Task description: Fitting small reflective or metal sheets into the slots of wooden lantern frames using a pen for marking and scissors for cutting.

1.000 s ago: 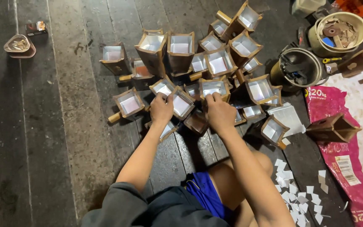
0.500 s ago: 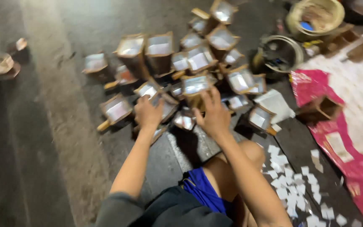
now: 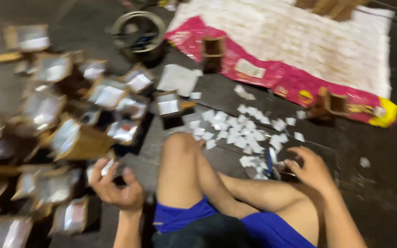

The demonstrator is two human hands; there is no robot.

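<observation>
The left hand is palm up with fingers curled, a small white-topped piece at its fingertips; blur hides whether it is truly gripped. Just beyond and left of that hand lies a heap of brown cardboard boxes with white faces. The right hand is half open, fingers spread, its tips at the near edge of a scatter of white paper squares on the floor; it grips nothing that shows. Between the hands is the bent knee. Farther beyond the right hand lies a pink sack, and beyond the left a metal tin.
</observation>
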